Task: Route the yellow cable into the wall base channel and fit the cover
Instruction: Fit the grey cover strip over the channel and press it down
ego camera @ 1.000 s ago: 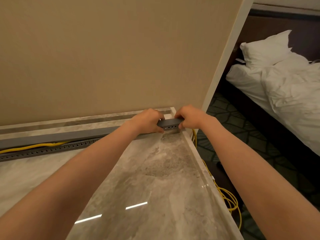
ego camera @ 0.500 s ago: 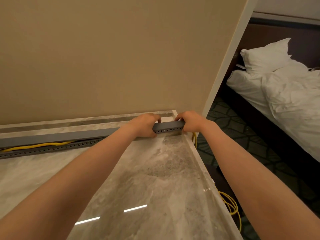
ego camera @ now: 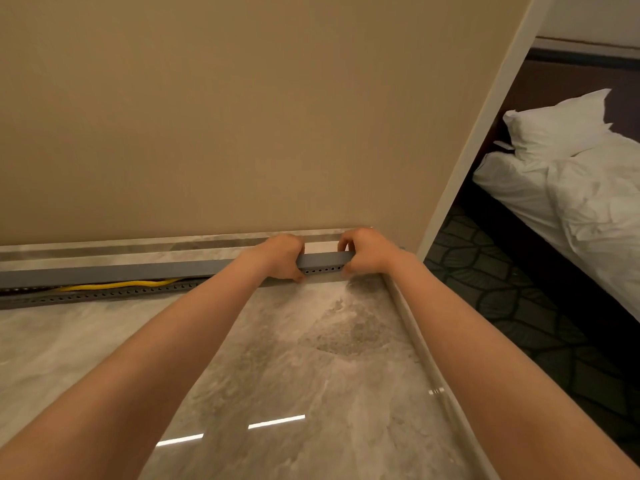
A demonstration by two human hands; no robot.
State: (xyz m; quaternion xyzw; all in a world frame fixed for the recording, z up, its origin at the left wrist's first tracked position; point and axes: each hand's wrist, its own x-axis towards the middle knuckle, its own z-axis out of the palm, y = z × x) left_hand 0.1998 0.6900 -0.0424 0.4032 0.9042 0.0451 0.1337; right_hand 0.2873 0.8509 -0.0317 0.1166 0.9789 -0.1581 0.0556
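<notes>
A long grey channel with a row of holes runs along the foot of the beige wall. Its grey cover lies along the top, closed at the right end and gaping toward the left. In that gap a stretch of yellow cable shows. My left hand and my right hand both grip the right end of the cover and channel, fingers over the top and thumbs on the holed front. A short piece of the cover is visible between them.
Glossy marble floor spreads toward me and ends in a raised edge on the right. Beyond it lies dark patterned carpet and a bed with white bedding. A white wall corner stands by my right hand.
My head has tipped up and the view shifted; the coiled yellow cable by the carpet has left view. Both hands stay clamped on the right end of the cover, slightly further apart.
</notes>
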